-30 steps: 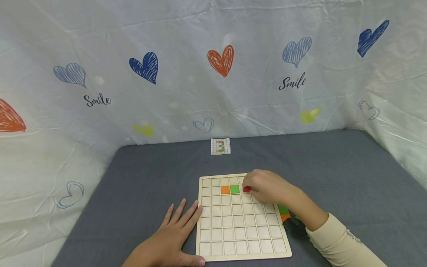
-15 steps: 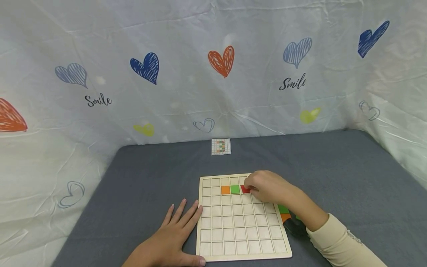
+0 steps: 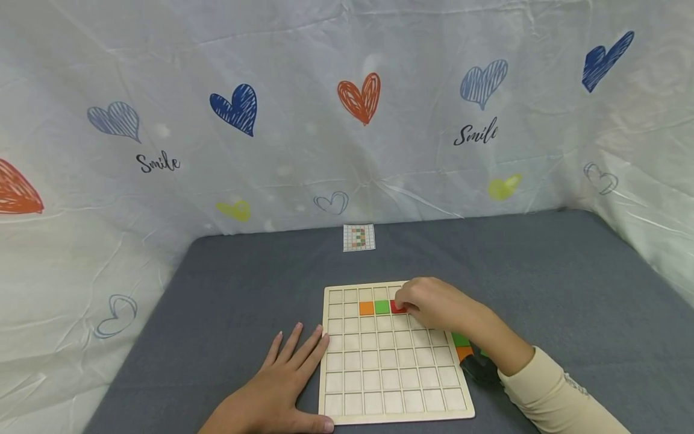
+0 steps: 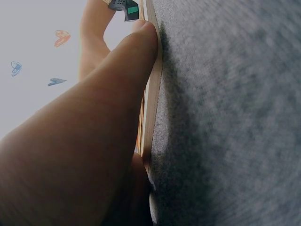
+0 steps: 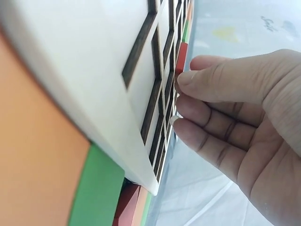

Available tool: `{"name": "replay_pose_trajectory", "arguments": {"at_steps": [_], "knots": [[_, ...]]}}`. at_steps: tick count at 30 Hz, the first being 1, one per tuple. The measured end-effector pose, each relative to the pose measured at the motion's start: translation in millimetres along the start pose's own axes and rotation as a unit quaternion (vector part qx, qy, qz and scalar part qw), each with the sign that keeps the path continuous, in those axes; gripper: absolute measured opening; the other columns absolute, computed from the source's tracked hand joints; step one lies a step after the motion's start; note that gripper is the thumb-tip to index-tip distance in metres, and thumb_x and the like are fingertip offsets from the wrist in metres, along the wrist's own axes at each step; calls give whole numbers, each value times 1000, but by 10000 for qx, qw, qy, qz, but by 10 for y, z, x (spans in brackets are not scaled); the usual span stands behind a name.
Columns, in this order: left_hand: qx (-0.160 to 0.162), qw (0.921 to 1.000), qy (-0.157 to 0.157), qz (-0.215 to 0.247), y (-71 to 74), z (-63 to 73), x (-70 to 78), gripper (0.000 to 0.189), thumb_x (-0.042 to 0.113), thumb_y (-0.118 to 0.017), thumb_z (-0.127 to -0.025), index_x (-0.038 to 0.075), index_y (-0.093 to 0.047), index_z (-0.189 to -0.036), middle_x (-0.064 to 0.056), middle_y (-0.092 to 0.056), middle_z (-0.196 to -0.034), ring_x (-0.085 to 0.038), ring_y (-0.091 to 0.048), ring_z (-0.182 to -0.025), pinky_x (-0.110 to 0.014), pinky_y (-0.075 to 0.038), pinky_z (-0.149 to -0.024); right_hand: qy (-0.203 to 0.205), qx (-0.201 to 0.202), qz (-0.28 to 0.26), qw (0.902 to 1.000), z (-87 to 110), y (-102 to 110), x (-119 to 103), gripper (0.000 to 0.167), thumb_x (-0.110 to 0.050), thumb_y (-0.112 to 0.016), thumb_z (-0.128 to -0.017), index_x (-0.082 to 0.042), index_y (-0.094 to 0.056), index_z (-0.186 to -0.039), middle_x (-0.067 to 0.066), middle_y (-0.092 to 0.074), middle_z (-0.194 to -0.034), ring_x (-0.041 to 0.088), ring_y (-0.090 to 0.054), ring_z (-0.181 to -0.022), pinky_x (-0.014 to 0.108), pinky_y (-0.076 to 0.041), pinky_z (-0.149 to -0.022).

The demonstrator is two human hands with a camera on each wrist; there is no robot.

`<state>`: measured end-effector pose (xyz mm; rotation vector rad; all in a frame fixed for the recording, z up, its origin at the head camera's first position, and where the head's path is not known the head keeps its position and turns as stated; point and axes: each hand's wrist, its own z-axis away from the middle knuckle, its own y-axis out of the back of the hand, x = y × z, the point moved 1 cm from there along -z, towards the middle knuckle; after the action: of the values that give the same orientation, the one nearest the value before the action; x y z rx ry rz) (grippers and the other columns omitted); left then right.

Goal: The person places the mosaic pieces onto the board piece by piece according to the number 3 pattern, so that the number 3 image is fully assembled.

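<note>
Head, red tile [image 3: 397, 307]: at a second-row square of the board [image 3: 398, 418], beside the green tile [image 3: 382, 307]; we judge it light and stiff, perhaps slick, best held by opposite edges.
Head, left hand [image 3: 279, 383]: fingers spread straight at the board's left side.
Head, grey cloth [image 3: 244, 283]: we see it under the board, with a white curtain [image 3: 298, 150] behind.
Left wrist, grey cloth: fuzzy, so we expect some friction.
Right wrist, right hand [image 5: 240, 106]: thumb and fingertip pinch the red tile's near edge; whether it lies flat, we cannot tell.
</note>
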<state>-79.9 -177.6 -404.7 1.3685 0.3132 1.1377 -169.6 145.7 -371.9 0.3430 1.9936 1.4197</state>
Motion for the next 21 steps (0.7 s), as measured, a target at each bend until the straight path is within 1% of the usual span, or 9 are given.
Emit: {"name": "replay_pose_trajectory", "arguments": {"at_steps": [7,10,14,18,21], "knots": [[-71,10000,7,52,-6,-7,-14,115,84,-56,-79,28,-4,-163,5,2,-168,-35,10,-151,-68,3,-113,45,-28,43,10000,4,4,11,26,12,-66,-86,-13,-71,-80,-4,-70,-84,7,-56,-72,27,-51,-68],[-52,10000,-10,75,-5,-6,-13,114,84,-56,-79,27,-4,-163,5,2,-168,-35,10,-151,-68,3,-113,87,-111,177,9997,-3,18,14,26,10,-68,-86,-14,-71,-77,-8,-65,-78,7,-51,-68,26,-48,-65],[34,10000,-27,28,-7,-4,-12,115,85,-56,-78,27,-5,-164,5,0,-168,-34,10,-151,-68,3,-113,165,-203,386,9989,-11,39,11,26,6,-71,-87,-16,-70,-72,-11,-53,-69,7,-42,-63,24,-41,-61],[8,10000,-13,37,-12,-4,-16,115,85,-56,-78,27,-4,-164,5,1,-168,-34,11,-151,-68,3,-113,180,-178,554,9981,-5,46,3,24,3,-72,-87,-16,-70,-72,-13,-51,-68,6,-40,-62,24,-40,-60],[-46,9999,-4,115,-13,-6,-17,115,84,-57,-78,28,-4,-163,5,2,-168,-34,11,-151,-68,3,-113,194,-97,570,9981,-1,38,-5,25,2,-73,-86,-17,-69,-71,-12,-48,-66,6,-39,-61,23,-38,-57]]}}
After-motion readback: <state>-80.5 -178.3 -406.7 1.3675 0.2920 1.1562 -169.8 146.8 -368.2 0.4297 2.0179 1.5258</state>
